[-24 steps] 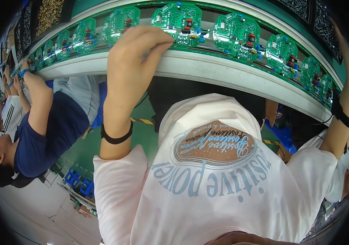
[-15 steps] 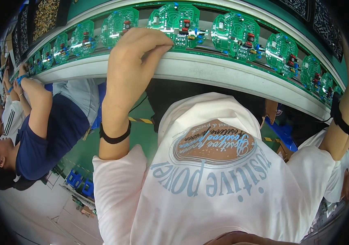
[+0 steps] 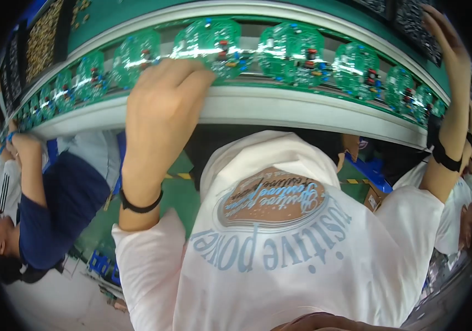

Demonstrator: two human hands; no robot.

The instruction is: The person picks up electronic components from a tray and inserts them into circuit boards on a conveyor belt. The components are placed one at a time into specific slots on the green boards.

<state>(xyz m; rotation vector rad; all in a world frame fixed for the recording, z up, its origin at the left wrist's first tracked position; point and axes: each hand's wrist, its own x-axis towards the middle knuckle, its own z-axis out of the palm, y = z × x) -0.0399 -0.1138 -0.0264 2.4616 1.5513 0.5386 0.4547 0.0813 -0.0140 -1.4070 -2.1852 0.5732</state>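
Observation:
My left hand [image 3: 167, 102] is bent over the front edge of a row of green circuit boards, its fingertips closed together at the board [image 3: 208, 41] in front of me. Whatever those fingers may hold is hidden. My right arm reaches up at the far right. There my right hand [image 3: 446, 34] has its fingers stretched out beside a black bin [image 3: 434, 54] of small dark parts, and nothing shows in it. Red, blue and black components stand on the boards, including the circuit board [image 3: 294, 52] just right of the middle. Motion blurs the boards.
A pale rail [image 3: 280, 107] borders the board line in front of my body. Far left, a black tray [image 3: 43, 30] holds many small yellowish parts. A co-worker in a dark blue shirt [image 3: 62, 198] works at my left; another person [image 3: 456, 220] is partly visible at right.
My right hand has come into view by the dark parts bin. The whole view has shifted, and my left hand appears lower and further left, still over the boards.

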